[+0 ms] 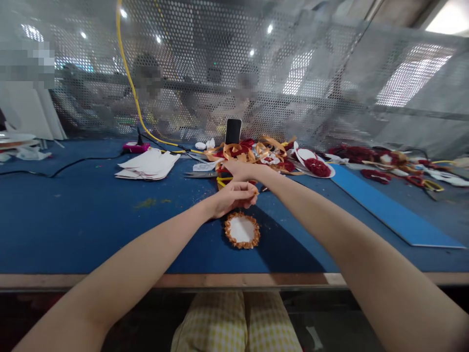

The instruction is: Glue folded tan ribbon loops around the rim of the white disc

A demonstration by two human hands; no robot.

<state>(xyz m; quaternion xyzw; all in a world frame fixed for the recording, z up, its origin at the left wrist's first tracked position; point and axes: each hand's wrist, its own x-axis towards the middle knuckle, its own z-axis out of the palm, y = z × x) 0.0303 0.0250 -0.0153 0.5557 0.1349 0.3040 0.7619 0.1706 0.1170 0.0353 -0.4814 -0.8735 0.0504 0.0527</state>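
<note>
In the head view, my left hand (234, 196) is closed in a pinch, with a small bit of orange ribbon (256, 192) showing at its fingertips. Just below it on the blue table lies a white disc (242, 229) ringed with ruffled orange-brown ribbon (232, 239). My right hand (239, 169) reaches farther forward, over yellow-handled scissors (222, 182) whose blades point left. Its fingers are mostly hidden, so whether it grips the scissors cannot be made out. Loose orange ribbon (262, 150) is heaped just beyond it.
White card pieces (148, 165) are stacked to the left, near a pink device (136, 147). A phone (233, 131) stands behind the ribbons. To the right are a white oval with a dark red ruffle (317, 167), a blue board (388, 210) and more red pieces (375, 176). Perforated metal rises behind.
</note>
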